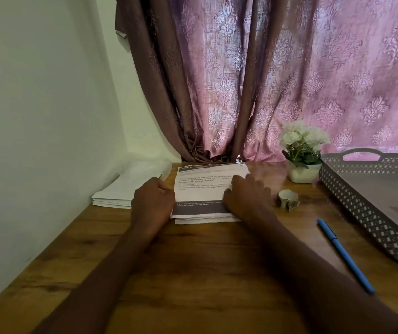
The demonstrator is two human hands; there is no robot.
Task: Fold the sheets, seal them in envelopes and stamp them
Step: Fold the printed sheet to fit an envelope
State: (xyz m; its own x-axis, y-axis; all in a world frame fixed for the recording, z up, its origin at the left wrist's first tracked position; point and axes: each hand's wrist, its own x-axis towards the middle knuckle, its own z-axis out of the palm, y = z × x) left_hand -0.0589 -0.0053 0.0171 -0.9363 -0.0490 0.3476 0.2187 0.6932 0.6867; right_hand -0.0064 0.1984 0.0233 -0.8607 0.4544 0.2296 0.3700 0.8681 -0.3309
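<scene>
A stack of printed sheets (201, 186) lies on the wooden table (193, 273) near its far edge, dark bands at top and bottom. My left hand (153, 196) sits at the stack's left edge with fingers curled against the paper; whether it pinches a sheet is hidden. My right hand (246, 194) rests flat on the right side of the top sheet, fingers spread. A pile of white envelopes (125, 189) lies left of the sheets by the wall. A small roll of stamps (287, 198) lies right of my right hand.
A blue pen (344, 254) lies diagonally at the right. A grey perforated tray (352, 201) stands at the far right. A white pot of flowers (301, 153) stands at the back, before a pink curtain (289, 68). A white wall bounds the left.
</scene>
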